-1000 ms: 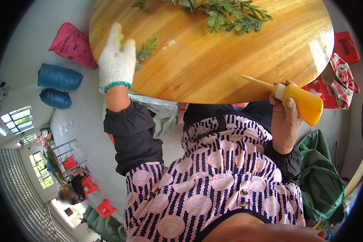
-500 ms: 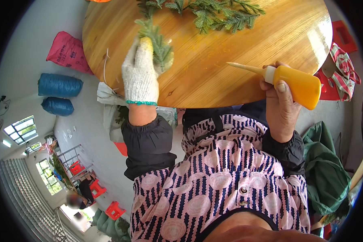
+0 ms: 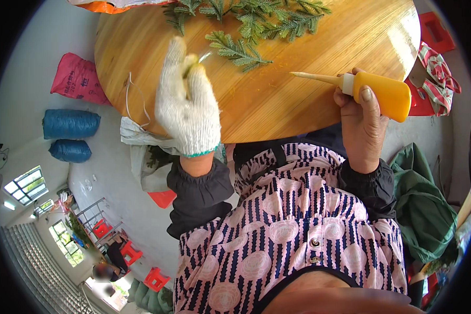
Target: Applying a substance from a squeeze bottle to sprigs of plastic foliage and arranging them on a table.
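My left hand, in a white knitted glove with a green cuff, is raised over the near left of the round wooden table. Its fingers are apart, and I see nothing between them. Just beyond its fingertips, to the right, a green artificial fir sprig lies on the wood. Bare-skinned, my right hand grips a yellow squeeze bottle at the table's near right edge. The bottle lies sideways in the hand, and its long pale nozzle points left over the tabletop.
More fir branches lie at the table's far side, near an orange and white bag. A white string hangs over the left edge. Pink and blue sacks rest at left; a red stool stands right. A person sits far left.
My left hand has let go of the fir sprig, which now lies on the table near the other branches. The right hand keeps the bottle in nearly the same pose.
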The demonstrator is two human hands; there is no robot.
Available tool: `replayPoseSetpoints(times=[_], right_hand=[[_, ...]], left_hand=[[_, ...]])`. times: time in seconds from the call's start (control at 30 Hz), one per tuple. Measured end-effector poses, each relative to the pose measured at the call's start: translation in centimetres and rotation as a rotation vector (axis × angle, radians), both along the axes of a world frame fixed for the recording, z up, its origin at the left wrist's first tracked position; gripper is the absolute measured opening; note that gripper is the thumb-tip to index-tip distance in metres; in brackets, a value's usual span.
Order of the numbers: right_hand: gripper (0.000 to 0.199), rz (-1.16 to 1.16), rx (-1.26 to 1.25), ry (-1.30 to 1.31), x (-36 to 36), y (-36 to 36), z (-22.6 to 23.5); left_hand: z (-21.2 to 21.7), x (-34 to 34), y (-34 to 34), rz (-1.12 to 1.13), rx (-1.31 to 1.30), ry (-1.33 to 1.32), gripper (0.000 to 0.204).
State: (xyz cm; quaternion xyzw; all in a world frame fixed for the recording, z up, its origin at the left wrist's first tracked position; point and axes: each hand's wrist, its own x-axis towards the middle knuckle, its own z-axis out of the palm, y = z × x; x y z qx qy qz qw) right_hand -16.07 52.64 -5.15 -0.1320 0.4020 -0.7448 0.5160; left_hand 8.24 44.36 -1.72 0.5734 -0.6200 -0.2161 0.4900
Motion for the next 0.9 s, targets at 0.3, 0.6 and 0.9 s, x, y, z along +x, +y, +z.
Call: replayPoseSetpoints(times=[0.3,0.6,0.9], right_hand=[[0.034,0.126,-0.207,0.550,2.5,-3.9,2.2],[0.028,0.272,-0.361,1.048,4.3,-7.7,2.7],[0.041,0.105,-0.526,1.449,3.8,-9.0,2.0]], left_hand=[[-3.2,0.1,-3.3,-0.135,0.039,-0.657,0.086],[-4.2,-1.4,-2.8,-0.092,0.045,-0.880,0.095],[-3.6,-2.4,-2.6,-0.070,0.064,-0.880,0.094]])
